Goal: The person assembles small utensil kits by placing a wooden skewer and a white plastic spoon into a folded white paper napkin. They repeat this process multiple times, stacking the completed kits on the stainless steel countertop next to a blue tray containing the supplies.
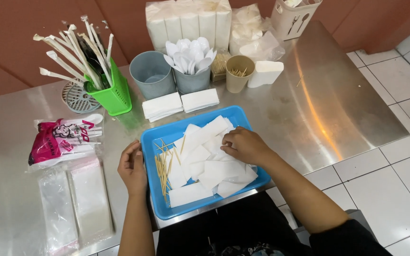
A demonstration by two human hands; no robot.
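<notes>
**Blue tray, 2 hands at work**

Blue tray point(150, 142) holds loose napkins point(214, 168) and toothpicks point(162, 166). Right hand point(244, 146) presses on the napkins, fingers curled together over 1 sheet. Left hand point(131, 168) rests loosely cupped at the tray's left rim, nearer the toothpicks, which lie lengthwise toward the person.

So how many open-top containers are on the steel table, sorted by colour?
Blue: 1, the tray under both hands
Green: 1, the basket of wrapped utensils
Grey: 2, the empty cup and the spoon cup
Tan: 1, the toothpick cup
White: 1, the caddy
Total: 6
</notes>
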